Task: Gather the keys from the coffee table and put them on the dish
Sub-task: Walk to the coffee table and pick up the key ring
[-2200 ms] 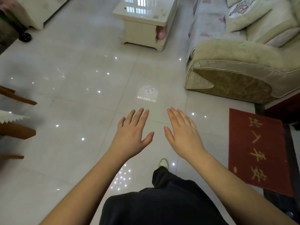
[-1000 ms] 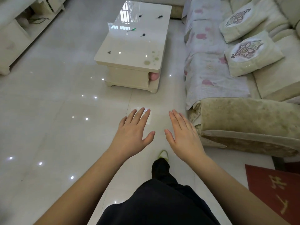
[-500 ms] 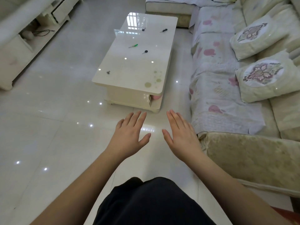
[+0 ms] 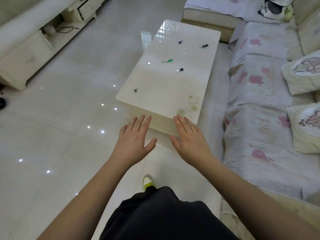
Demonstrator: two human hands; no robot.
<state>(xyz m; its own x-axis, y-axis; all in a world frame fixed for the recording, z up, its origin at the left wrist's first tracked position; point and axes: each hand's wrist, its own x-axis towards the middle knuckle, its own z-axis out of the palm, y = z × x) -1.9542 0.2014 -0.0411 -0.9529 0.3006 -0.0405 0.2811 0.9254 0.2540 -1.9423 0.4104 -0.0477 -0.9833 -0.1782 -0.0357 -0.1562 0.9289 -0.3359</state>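
Note:
A glossy cream coffee table (image 4: 166,94) stands ahead of me with several keys scattered on its top. A small dark key (image 4: 135,90) lies near the front left corner. A green-headed key (image 4: 167,60) rests mid-table, and a black-headed key (image 4: 180,70) lies just right of it. Two more black-headed keys lie farther back, one (image 4: 180,42) at centre and one (image 4: 204,46) to the right. My left hand (image 4: 134,142) and my right hand (image 4: 189,141) hover flat, fingers spread, holding nothing, just short of the table's near edge. No dish is in view.
A long sofa (image 4: 266,104) with a floral cover and cushions (image 4: 302,73) runs along the right, close to the table. A low white TV cabinet (image 4: 34,42) lines the left wall. Shiny tiled floor (image 4: 60,118) lies between the cabinet and the table.
I have walked toward the coffee table; it has grown larger and come down in view until its near edge meets my fingertips. Both hands stay spread and hold nothing.

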